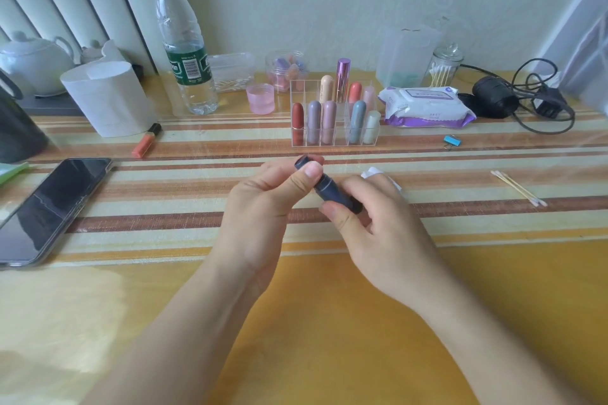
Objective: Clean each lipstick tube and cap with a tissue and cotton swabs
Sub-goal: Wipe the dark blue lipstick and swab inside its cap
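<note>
A dark blue lipstick tube (324, 189) lies slanted between both hands above the striped table. My left hand (266, 204) grips its upper end, thumb pressed on the cap. My right hand (371, 217) holds the lower end with curled fingers, and a white tissue (375, 174) pokes out behind its fingers. A clear organizer (334, 138) behind the hands holds several pastel lipsticks. Two cotton swabs (518, 188) lie on the table at the right.
A phone (49, 207) lies at the left, an orange lip gloss (146, 141) beside a tissue roll (108, 99). A water bottle (186, 43), pink cup (260, 98), wet wipes pack (424, 105), swab jar (444, 69) and black cable (526, 99) line the back.
</note>
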